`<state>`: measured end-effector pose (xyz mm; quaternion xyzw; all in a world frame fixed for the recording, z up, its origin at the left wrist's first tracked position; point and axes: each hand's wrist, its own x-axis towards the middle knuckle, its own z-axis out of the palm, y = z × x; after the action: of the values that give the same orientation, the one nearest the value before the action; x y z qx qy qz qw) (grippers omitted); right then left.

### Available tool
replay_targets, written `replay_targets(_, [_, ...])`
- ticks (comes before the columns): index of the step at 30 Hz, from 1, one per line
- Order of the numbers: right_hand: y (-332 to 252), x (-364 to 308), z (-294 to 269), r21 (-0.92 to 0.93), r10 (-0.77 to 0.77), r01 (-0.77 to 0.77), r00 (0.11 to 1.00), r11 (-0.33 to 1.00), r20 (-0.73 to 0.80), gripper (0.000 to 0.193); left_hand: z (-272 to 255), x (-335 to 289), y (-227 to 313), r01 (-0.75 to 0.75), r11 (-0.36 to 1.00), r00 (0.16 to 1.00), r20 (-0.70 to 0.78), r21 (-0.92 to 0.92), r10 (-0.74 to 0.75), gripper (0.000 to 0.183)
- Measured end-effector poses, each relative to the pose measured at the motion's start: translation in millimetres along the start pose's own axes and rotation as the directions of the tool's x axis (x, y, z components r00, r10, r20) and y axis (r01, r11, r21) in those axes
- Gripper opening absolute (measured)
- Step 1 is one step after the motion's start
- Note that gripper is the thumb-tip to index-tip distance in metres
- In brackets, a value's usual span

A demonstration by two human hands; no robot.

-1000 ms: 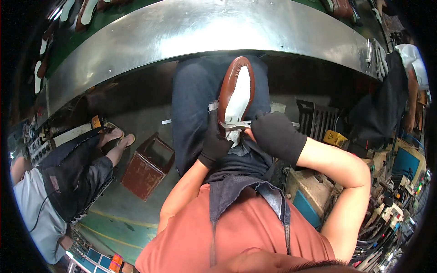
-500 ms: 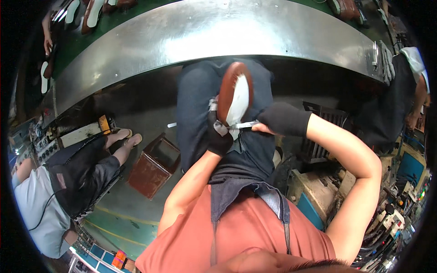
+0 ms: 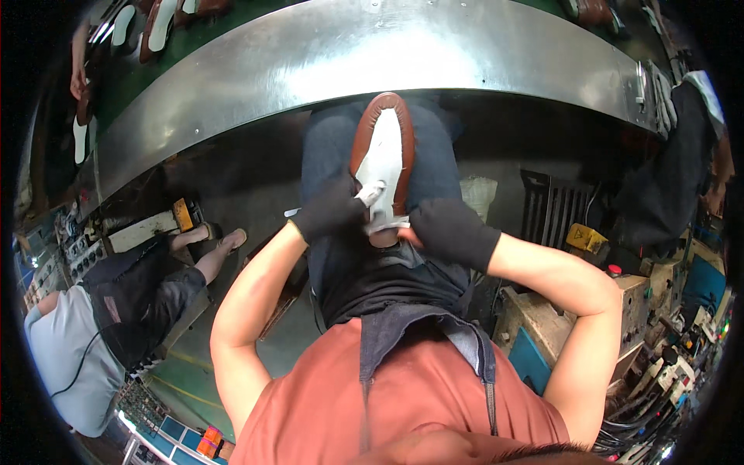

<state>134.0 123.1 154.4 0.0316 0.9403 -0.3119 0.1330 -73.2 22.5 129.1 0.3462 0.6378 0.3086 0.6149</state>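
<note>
A brown leather shoe upper with a white bottom (image 3: 386,147) rests on my lap, toe pointing away and underside up. My left hand (image 3: 329,209), in a black fingerless glove with white wrapping on the thumb, grips its left side, the thumb pressed on the white bottom. The fingers beneath are hidden. At the heel end my right hand (image 3: 449,229), also black-gloved, is closed on a slim silver-white tool (image 3: 387,225) laid across the heel. The tool is smeared by motion, so its kind cannot be made out.
A curved metal table edge (image 3: 256,70) runs ahead of my knees, with more shoes (image 3: 161,27) beyond it on a green surface. A seated person (image 3: 132,302) is at left. Machinery (image 3: 542,325) stands close by my right elbow, near a dark slatted crate (image 3: 554,205).
The shoe has turned so its white bottom faces up more fully. My left hand has shifted from the heel up its left side, elbow outward. The right hand has come slightly closer to me.
</note>
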Motion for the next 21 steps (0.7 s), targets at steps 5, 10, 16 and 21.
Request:
replay_targets(5, [4.8,-7.1,26.1,-0.034,-0.141,0.137,0.962,0.990,-0.234,0.042,10.2,7.5,-21.9,0.004,0.631,0.999,0.025,-0.776,0.023,0.068])
replay_targets(10, [-18.0,-15.6,13.9,-0.086,-0.015,0.003,0.990,0.996,-0.141,0.038,28.8,9.9,-43.6,-0.238,0.634,0.951,-0.044,-0.736,0.306,0.056])
replay_targets(16, [-17.2,-44.0,-3.6,0.157,0.112,-0.088,0.983,0.984,-0.146,0.040,72.7,12.5,-105.8,-0.420,0.604,0.906,-0.358,-0.677,0.227,0.068])
replay_targets(21, [11.7,-35.2,-25.5,0.109,0.206,-0.207,0.978,0.972,0.021,0.041,114.0,-19.1,-95.2,-0.435,0.898,0.718,-0.573,0.071,0.394,0.097])
